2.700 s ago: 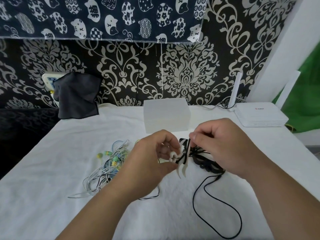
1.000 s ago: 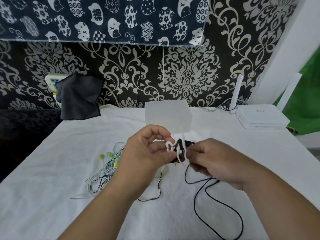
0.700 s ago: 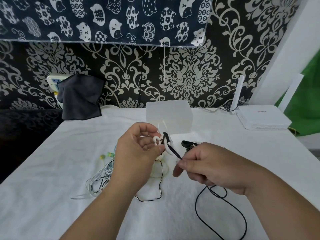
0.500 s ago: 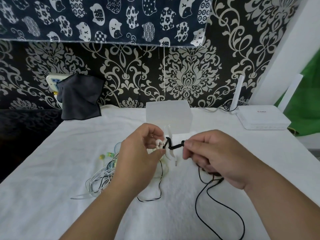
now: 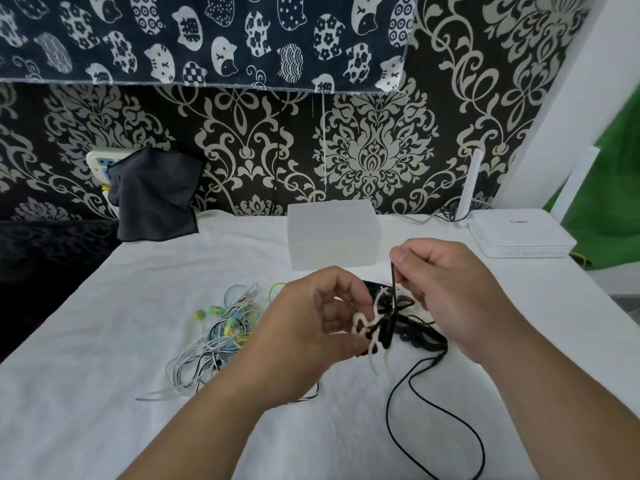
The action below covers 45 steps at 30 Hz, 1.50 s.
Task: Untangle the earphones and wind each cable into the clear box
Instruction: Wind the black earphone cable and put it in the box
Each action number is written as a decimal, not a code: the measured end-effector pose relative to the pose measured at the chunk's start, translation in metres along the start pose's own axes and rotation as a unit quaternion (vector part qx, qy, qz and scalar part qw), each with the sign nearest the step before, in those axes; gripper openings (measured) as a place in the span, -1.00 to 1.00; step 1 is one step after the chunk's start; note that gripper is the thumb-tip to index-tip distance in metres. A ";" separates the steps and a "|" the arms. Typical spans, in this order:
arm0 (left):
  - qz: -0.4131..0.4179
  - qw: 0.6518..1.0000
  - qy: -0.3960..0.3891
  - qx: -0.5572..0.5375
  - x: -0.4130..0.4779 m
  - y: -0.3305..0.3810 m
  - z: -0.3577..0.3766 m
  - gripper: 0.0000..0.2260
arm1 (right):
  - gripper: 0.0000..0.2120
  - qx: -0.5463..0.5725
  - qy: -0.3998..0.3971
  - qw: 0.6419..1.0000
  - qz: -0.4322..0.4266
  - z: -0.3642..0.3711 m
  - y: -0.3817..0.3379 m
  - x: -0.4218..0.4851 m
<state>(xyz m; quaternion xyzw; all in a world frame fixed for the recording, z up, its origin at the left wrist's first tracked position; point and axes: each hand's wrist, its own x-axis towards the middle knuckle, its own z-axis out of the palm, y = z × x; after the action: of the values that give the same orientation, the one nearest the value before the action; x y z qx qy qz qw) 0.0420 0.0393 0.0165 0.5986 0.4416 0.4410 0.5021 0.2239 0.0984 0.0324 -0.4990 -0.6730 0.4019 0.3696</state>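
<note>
My left hand (image 5: 311,327) pinches a white winder (image 5: 363,323) with black cable wrapped on it, held above the white cloth. My right hand (image 5: 446,289) pinches the black earphone cable (image 5: 393,282) and holds it taut, straight up from the winder. The cable's slack (image 5: 433,420) loops across the cloth toward me. A tangle of white, blue and green earphones (image 5: 221,334) lies left of my left hand. The clear box (image 5: 332,233) stands behind both hands, closed side toward me.
A white router (image 5: 519,237) with two antennas sits at the back right. A dark cloth (image 5: 156,195) hangs over a wall socket at the back left. The white cloth (image 5: 104,393) covers the table; its left edge drops to a dark floor.
My right hand has lifted the black cable from a sideways pull to straight up over the winder. Both hands have shifted slightly right and lower in view.
</note>
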 end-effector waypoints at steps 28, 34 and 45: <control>0.032 0.940 0.218 0.259 0.000 -0.008 -0.002 -0.64 | -0.74 -0.030 -0.268 0.963 0.026 0.006 -0.023 -0.017; 0.018 0.969 0.120 0.214 -0.003 0.000 0.002 -0.63 | -0.71 -0.053 -0.056 0.997 -0.024 -0.006 -0.020 -0.008; 0.020 0.976 0.180 -0.122 0.001 0.002 -0.006 -0.69 | -0.69 -0.125 -0.229 0.961 0.088 0.012 0.000 -0.010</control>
<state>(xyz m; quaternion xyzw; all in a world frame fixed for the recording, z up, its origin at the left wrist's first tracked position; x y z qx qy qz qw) 0.0366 0.0413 0.0195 0.4525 0.4558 0.6022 0.4743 0.2154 0.0868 0.0263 -0.4934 -0.7379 0.4488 0.1037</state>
